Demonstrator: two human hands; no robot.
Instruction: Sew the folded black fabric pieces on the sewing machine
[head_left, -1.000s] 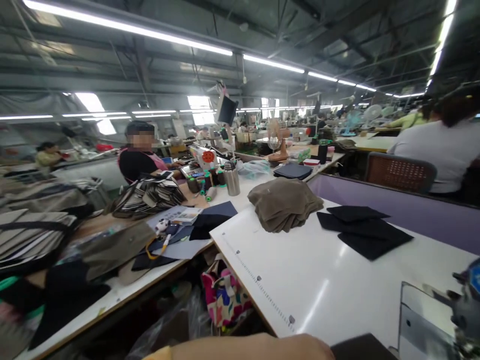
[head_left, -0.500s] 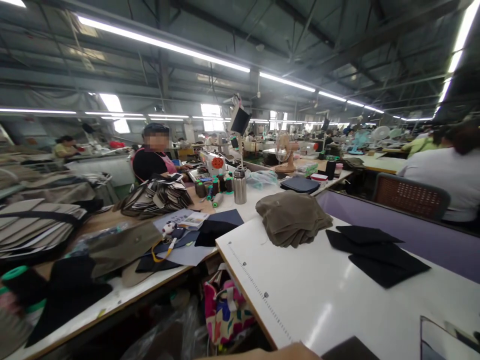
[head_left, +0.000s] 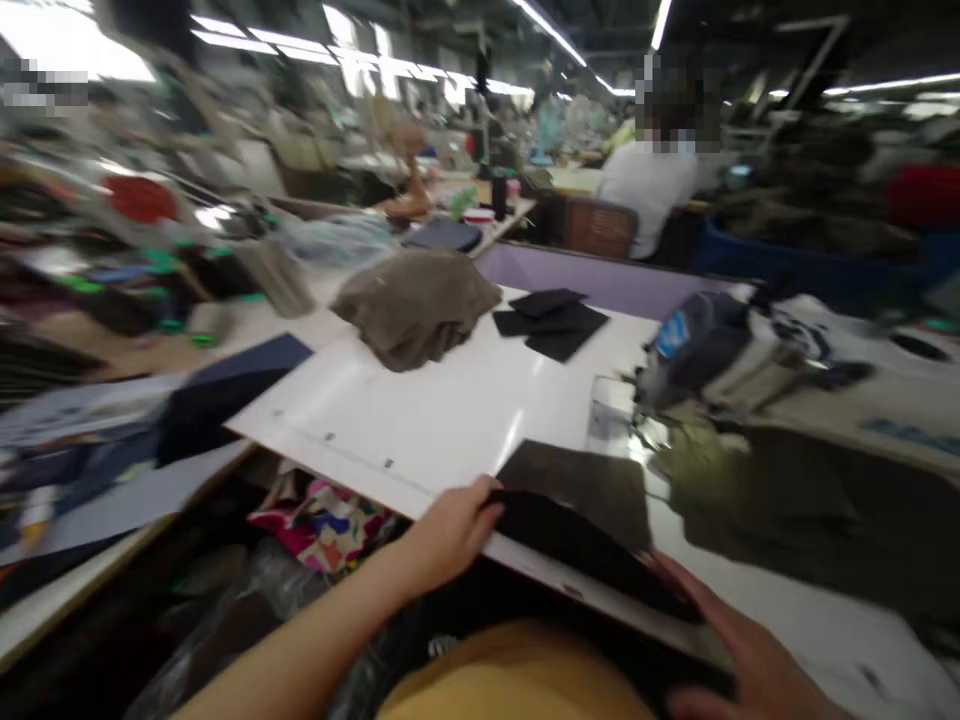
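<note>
My left hand pinches the left end of a black fabric piece between thumb and fingers, close to the table's near edge. At the piece's other end my right hand lies with fingers stretched out along it and the thumb apart; blur hides the exact contact. Just beyond the black piece is a dark grey-brown fabric panel lying flat on the white table. More dark olive fabric spreads to the right of the hands.
A sewing machine stands right of centre. Farther back are a brown fabric stack and several black pieces. Blurred thread spools and a steel bottle stand left; a patterned bag is below the edge. A person in white sits beyond.
The view has swung right and down, bringing the sewing machine and both my hands into sight. The black fabric piece is now in my left hand's pinch.
</note>
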